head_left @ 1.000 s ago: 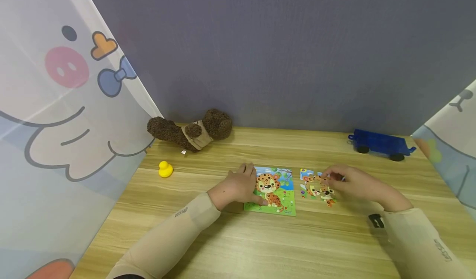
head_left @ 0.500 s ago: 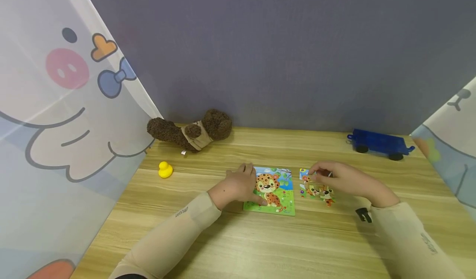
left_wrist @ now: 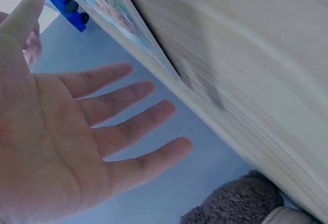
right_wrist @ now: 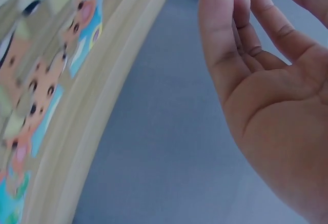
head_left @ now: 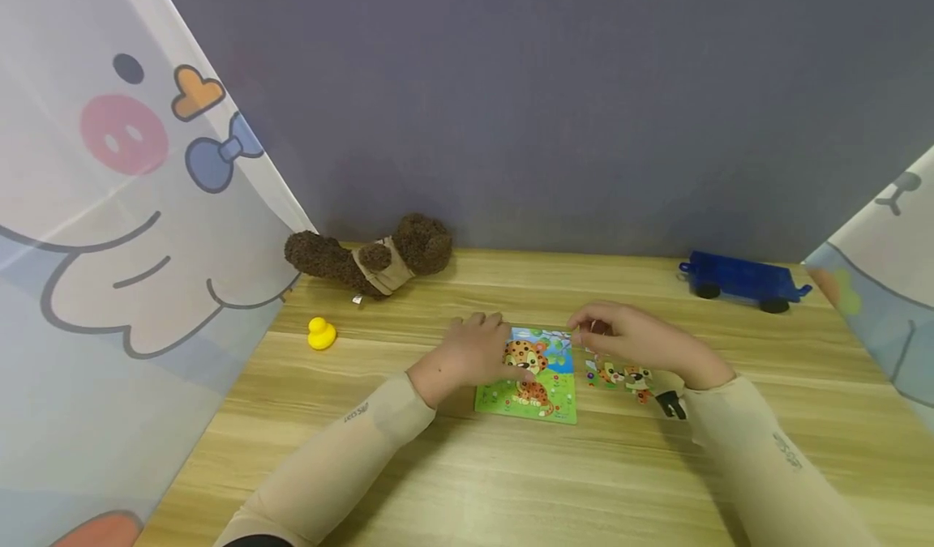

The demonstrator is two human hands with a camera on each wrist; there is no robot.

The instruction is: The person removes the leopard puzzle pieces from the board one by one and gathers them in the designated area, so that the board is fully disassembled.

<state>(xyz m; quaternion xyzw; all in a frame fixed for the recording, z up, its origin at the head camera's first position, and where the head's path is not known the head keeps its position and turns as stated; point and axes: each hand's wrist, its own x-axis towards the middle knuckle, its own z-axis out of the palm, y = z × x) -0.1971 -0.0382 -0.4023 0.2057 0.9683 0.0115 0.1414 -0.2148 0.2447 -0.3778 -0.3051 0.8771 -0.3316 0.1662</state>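
A square leopard picture board [head_left: 558,401] lies on the wooden table. My left hand [head_left: 474,354] is over its left side, palm down, thumb across the picture; the left wrist view shows its fingers straight and spread. Just right of the board lie several loose puzzle pieces [head_left: 613,375] with parts of leopard faces, also seen on the table in the right wrist view. My right hand [head_left: 620,332] is above them, near the board's upper right corner. Its thumb and index finger pinch a puzzle piece, mostly hidden by the fingers.
A brown teddy bear [head_left: 387,259] in a beige garment lies along the back left. Nearer the left edge sits a yellow toy duck [head_left: 321,334]. A blue toy wagon [head_left: 740,278] stands at the back right. A grey partition [head_left: 511,126] rises behind the table.
My right hand has travelled left from over the loose pieces to the board's upper right corner, exposing more of the lower pieces. My left hand has shifted slightly right over the board.
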